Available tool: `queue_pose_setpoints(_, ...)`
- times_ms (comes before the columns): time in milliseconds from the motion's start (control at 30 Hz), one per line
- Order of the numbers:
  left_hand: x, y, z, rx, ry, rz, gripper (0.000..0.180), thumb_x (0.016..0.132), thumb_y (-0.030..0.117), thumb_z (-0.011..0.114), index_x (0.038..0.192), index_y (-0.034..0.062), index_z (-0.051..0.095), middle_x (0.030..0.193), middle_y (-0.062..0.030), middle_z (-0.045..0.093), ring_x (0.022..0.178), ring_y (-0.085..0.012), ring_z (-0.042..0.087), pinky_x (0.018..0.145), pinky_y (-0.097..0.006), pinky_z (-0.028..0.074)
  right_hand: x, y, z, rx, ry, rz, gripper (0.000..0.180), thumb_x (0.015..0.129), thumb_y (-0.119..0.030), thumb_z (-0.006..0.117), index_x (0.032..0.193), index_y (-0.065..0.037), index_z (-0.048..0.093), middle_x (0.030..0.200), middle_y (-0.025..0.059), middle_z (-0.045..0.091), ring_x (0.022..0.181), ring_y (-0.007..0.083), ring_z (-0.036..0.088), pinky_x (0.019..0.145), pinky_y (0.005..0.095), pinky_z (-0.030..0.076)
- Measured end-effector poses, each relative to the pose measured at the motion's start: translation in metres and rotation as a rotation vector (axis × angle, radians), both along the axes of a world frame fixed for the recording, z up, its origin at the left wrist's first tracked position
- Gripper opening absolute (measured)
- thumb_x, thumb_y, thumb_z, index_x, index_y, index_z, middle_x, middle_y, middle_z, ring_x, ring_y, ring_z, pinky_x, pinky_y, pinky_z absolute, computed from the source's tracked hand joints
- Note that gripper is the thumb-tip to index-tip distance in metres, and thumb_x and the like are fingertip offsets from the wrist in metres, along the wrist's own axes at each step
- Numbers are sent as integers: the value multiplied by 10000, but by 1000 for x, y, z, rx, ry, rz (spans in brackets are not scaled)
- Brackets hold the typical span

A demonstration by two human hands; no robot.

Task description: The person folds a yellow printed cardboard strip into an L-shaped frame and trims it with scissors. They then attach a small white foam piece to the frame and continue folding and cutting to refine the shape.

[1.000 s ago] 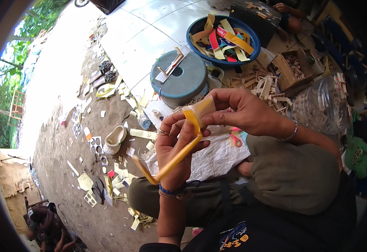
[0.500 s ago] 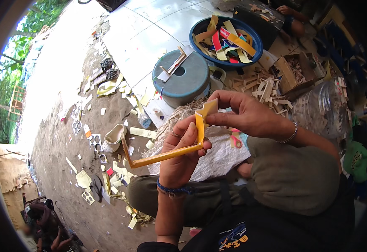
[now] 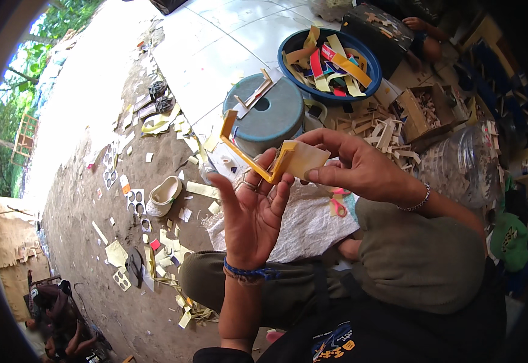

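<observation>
A slim U-shaped frame point(image 3: 244, 156) covered in glossy yellow leans against the fingers of my left hand point(image 3: 252, 227). That palm faces up, its fingers loosely bent and the thumb spread well away from the frame. My right hand point(image 3: 370, 171) pinches a pale yellow strip point(image 3: 310, 160) between thumb and fingers, where it sticks out from the frame's right upright. Behind the frame stands an upturned grey-blue bucket point(image 3: 264, 124) with a wood and white paper piece point(image 3: 254, 97) lying on top.
A blue basin point(image 3: 375, 75) full of coloured strips stands beyond the bucket. Small wood pieces point(image 3: 391, 136) and a wooden box point(image 3: 418, 112) lie to the right. A white sack point(image 3: 312, 224) lies by my legs. Paper scraps and a clog point(image 3: 163, 196) litter the ground leftward. Other people sit nearby.
The frame has swung so its far end points up and away. My left thumb has come off it and the fingers have opened out. More of the strip's flat face shows.
</observation>
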State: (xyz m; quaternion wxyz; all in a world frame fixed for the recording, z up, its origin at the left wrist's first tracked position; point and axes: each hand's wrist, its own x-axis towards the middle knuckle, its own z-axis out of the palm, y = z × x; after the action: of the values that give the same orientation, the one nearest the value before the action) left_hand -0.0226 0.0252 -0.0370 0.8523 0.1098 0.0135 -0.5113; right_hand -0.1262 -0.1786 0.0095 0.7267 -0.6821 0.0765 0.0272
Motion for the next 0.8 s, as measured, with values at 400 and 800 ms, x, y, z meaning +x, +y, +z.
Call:
queue_pose_setpoints(400,-19,-18,-3,734,-1088,448,468,928,114,778,1340,81,559,1513,-123,415,1345,-219,504,1016,-383,478,-3,-3,5,122,83,-9,467,968,-112,709,1396,-37,536,1198,22,668,1085,73,637,934,250,515)
queue_pose_setpoints(800,-11,-14,-5,495,-1344,621,366,833,-14,809,1151,34,634,1196,-109,682,1310,-301,562,1120,-443,418,-10,-11,11,7,3,116,502,941,-120,739,1395,-21,550,1375,83,558,1290,160,542,1081,341,451)
